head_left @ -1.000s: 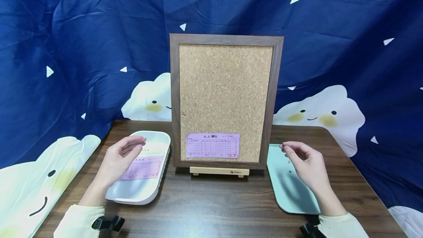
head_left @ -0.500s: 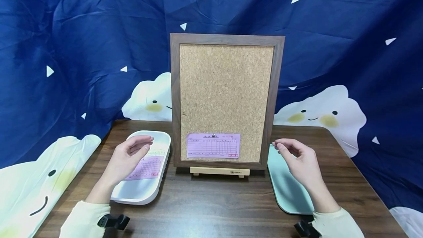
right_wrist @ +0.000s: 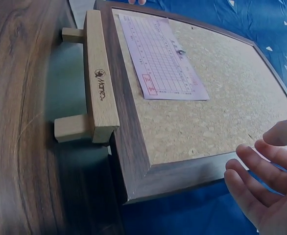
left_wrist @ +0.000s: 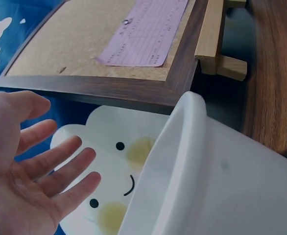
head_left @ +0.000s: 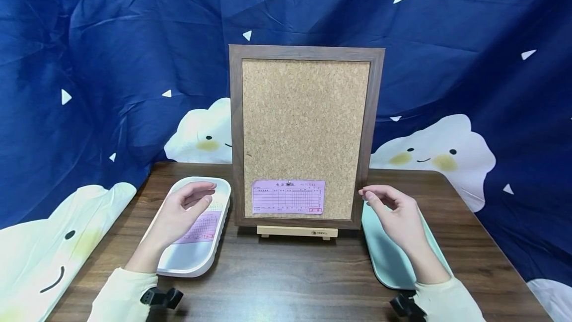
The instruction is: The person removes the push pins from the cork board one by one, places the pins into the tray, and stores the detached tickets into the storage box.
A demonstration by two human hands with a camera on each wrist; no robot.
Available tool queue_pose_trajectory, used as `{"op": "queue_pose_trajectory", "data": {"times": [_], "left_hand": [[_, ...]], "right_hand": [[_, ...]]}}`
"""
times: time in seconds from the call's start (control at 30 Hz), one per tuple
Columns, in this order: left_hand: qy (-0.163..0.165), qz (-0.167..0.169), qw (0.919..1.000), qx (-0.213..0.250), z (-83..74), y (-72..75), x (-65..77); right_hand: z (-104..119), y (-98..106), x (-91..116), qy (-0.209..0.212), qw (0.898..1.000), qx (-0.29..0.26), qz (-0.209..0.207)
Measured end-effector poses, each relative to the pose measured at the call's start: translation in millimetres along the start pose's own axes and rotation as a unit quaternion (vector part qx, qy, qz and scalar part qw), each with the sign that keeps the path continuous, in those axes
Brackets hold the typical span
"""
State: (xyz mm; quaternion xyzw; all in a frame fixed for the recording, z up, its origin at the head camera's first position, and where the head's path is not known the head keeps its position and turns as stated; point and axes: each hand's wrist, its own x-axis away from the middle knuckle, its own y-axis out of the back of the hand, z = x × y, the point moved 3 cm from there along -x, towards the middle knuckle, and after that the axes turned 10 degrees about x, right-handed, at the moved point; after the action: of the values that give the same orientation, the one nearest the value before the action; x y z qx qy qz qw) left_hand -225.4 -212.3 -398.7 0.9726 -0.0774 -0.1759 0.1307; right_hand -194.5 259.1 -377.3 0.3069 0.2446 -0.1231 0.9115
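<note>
My left hand [head_left: 183, 212] hovers over the white tray [head_left: 196, 262], fingers loosely bent and spread from one another; the left wrist view shows its bare palm. Inside that tray lies a purple printed form [head_left: 207, 225]. At the right edge of the framed corkboard [head_left: 304, 118] is my right hand [head_left: 395, 215], its fingers loosely bent, with nothing visible between them. A second purple form [head_left: 288, 198] hangs low on the cork, fixed near its top middle by a pushpin [right_wrist: 180, 52]. Under the right hand lies a mint-green tray [head_left: 380, 262], partly hidden by it.
The board stands upright on a small wooden easel [head_left: 297, 231] on the brown wooden table [head_left: 290, 282]. Behind it hangs a blue curtain [head_left: 304, 4] with clouds and triangles. Black wrist cameras [head_left: 161, 297] are worn on both wrists.
Both hands have moved inward towards the board, the left one rightward above the white tray, the right one leftward from over the green tray. The board and its form have stayed put.
</note>
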Motion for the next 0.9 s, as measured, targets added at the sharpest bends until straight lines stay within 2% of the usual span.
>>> {"op": "queue_pose_trajectory", "data": {"times": [0.27, 0.5, 0.73, 0.9], "left_hand": [[0.006, 0.016, 0.9998, -0.001, -2.3, -6.1, -2.2], [-0.013, 0.026, 0.9996, -0.003, -3.6, -14.0, -4.2], [-0.017, 0.029, 0.9994, 0.01, -8.9, -22.0, -7.1], [-0.037, 0.035, 0.9984, 0.024, -10.0, -25.9, -10.1]], "right_hand": [[5, -7, -1, 0.001, 0.999, -0.037, 0.007], [13, -14, -4, 0.005, 0.997, -0.079, 0.014], [18, -19, -6, -0.003, 0.996, -0.082, 0.026], [20, -22, -5, -0.011, 0.997, -0.075, 0.035]]}}
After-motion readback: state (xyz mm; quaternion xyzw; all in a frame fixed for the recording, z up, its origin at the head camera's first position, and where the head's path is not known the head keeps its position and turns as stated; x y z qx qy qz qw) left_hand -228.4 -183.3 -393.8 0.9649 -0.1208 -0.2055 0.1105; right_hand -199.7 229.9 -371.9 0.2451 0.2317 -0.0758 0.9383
